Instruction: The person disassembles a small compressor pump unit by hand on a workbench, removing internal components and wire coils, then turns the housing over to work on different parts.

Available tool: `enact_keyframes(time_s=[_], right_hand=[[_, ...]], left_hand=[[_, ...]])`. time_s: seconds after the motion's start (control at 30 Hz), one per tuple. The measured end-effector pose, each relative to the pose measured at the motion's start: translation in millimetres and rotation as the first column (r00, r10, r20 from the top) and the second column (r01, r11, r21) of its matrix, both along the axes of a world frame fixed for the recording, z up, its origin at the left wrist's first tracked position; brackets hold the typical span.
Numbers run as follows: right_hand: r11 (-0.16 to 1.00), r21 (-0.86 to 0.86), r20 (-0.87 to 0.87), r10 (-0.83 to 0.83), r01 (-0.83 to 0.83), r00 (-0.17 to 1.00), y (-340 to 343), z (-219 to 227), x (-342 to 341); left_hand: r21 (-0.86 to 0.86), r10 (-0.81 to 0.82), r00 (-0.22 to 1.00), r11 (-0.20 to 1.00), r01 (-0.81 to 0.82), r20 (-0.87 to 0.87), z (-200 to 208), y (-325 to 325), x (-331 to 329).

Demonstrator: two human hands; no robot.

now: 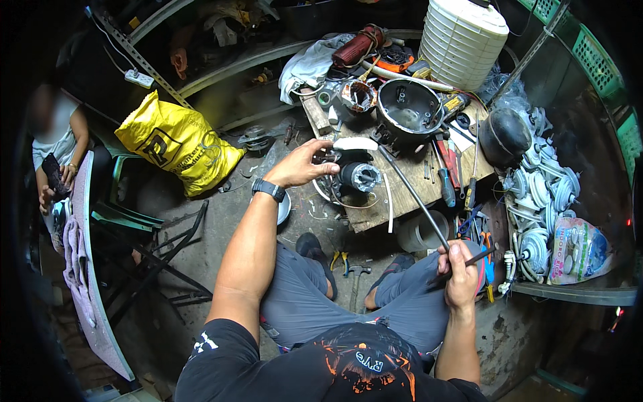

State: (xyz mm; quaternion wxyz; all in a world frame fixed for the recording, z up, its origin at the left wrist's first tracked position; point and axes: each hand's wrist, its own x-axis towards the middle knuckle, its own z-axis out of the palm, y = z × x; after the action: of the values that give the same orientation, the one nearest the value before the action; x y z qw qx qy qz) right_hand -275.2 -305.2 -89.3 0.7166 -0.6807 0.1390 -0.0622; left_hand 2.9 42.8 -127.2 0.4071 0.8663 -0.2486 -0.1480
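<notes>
At the near left edge of the wooden work table (372,213), my left hand (307,164) grips a dark motor part, its thumb and fingers apart around it. The motor's round end (362,177) shows grey-white segments; part of its body is hidden by my fingers. Just beyond lies a white curved piece (355,143). Over my right thigh, my right hand (460,271) is closed round a long metal rod (416,197) with a short dark bar crossing at the hand, like a T-handle wrench. The rod slants away to the left, its far tip close to the white curved piece.
On the table stand a black round housing (408,107) and a white ribbed tub (463,43); screwdrivers (447,187) lie at its right. Several grey motor parts (542,187) are heaped farther right. A hammer (358,281) lies between my feet. A person (63,147) sits left, past a yellow sack (177,144).
</notes>
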Motion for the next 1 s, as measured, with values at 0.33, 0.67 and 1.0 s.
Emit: enact_keyframes(time_s=[0.33, 0.67, 1.0], right_hand=[[0.992, -0.126, 0.014, -0.032, 0.033, 0.999, -1.7, 37.5, -19.0], [0.984, -0.18, 0.003, -0.003, 0.004, 1.0, 1.4, 66.6, 17.3], [0.993, -0.103, -0.007, -0.064, 0.063, 0.998, -16.6, 53.8, 5.1]], left_hand=[[0.001, -0.025, 0.999, 1.0, 0.025, -0.038, 9.4, 6.6, -3.1], [-0.042, -0.036, 0.999, 0.998, 0.035, -0.03, -0.4, 7.6, 4.7], [-0.03, 0.305, 0.691, 0.904, -0.427, -0.655, -18.3, 4.1, -8.8]])
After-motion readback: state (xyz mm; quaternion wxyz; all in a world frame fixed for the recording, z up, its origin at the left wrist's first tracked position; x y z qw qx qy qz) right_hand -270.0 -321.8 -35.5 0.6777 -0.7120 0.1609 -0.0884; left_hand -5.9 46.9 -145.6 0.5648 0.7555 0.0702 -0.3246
